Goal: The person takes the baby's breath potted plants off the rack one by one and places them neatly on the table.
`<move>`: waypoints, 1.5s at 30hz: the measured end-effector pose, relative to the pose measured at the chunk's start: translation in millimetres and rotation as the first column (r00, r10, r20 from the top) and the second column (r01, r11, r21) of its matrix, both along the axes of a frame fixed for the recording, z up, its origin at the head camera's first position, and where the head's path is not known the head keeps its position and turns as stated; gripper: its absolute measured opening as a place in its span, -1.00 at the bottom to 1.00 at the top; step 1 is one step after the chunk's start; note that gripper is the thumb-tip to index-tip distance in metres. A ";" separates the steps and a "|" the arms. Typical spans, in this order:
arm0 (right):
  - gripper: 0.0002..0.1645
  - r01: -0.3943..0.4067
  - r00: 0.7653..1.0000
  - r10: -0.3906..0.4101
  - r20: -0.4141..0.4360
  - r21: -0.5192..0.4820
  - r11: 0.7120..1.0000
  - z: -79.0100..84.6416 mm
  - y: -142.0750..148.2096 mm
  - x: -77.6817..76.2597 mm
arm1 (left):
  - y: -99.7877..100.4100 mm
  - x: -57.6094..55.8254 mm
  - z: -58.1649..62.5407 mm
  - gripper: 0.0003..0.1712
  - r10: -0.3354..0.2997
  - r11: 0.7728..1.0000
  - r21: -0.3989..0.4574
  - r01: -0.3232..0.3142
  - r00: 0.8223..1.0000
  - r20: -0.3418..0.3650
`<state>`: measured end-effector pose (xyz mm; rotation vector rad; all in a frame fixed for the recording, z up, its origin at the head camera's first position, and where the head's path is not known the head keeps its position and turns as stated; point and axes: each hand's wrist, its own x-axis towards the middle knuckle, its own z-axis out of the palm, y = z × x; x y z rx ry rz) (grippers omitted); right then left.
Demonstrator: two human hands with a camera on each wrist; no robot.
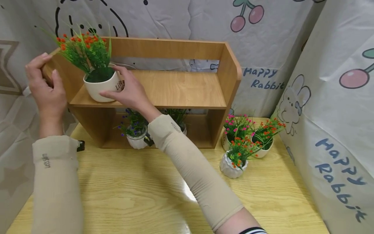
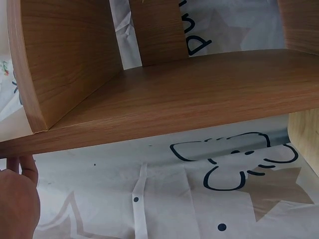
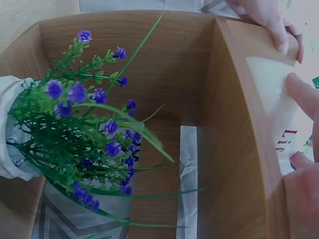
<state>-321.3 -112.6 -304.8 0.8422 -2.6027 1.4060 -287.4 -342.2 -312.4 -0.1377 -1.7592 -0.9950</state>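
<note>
A wooden two-tier shelf [image 1: 178,87] stands on the table. My left hand [image 1: 48,89] grips the edge of its left side panel, fingers outside and thumb at the front; part of this hand [image 2: 19,199] shows in the left wrist view. On the upper board, at the left end, is a white pot of orange flowers [image 1: 100,85] with lettering on its side. My right hand [image 1: 132,89] holds this pot from the right, thumb across its front and fingers near the back rim. In the right wrist view, a pot of purple flowers [image 3: 84,134] fills the lower compartment.
On the lower level stand the white purple-flower pot [image 1: 137,139] and another green plant [image 1: 176,114], half hidden by my right forearm. Several potted flowers [image 1: 233,165] are grouped on the table right of the shelf. Printed cloth [image 1: 327,107] hangs behind and at the sides.
</note>
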 end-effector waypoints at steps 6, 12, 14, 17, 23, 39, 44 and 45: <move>0.13 -0.041 0.998 0.044 0.034 -0.099 0.994 -2.1 19.8 9.1 | 5.1 5.0 6.0 -0.55 -0.005 1.000 0.004 0.005 1.000 -0.010; 0.10 -0.085 0.994 0.096 0.056 -0.184 0.979 -4.6 41.6 20.5 | 6.0 7.6 7.0 -0.55 0.009 1.000 -0.004 -0.009 1.000 0.014; 0.10 -0.091 0.992 0.106 0.068 -0.202 0.975 -6.1 50.1 25.0 | 3.1 5.3 4.6 -0.55 0.017 1.000 -0.017 -0.017 1.000 0.024; 0.10 -0.090 0.991 0.108 0.073 -0.217 0.972 -7.6 63.4 32.2 | -2.8 0.4 0.3 -0.55 0.036 0.999 -0.037 -0.035 0.999 0.033; 0.10 -0.094 0.990 0.118 0.080 -0.260 0.961 -10.2 92.4 46.1 | -10.0 -5.1 -4.7 -0.55 0.052 0.998 -0.040 -0.049 0.996 0.068; 0.10 0.017 0.999 -0.008 0.037 -0.250 0.968 -15.8 195.5 82.6 | -10.1 -4.8 -4.8 -0.56 0.054 0.998 -0.049 -0.050 0.995 0.080; 0.10 0.063 0.998 -0.054 0.045 -0.239 0.969 -21.0 227.4 96.2 | -9.6 -2.3 -5.4 -0.55 0.076 0.995 -0.071 -0.068 0.991 0.114; 0.09 0.067 0.997 -0.057 0.049 -0.251 0.966 -22.2 233.4 99.2 | -9.5 -1.7 -5.6 -0.55 0.080 0.995 -0.073 -0.072 0.989 0.120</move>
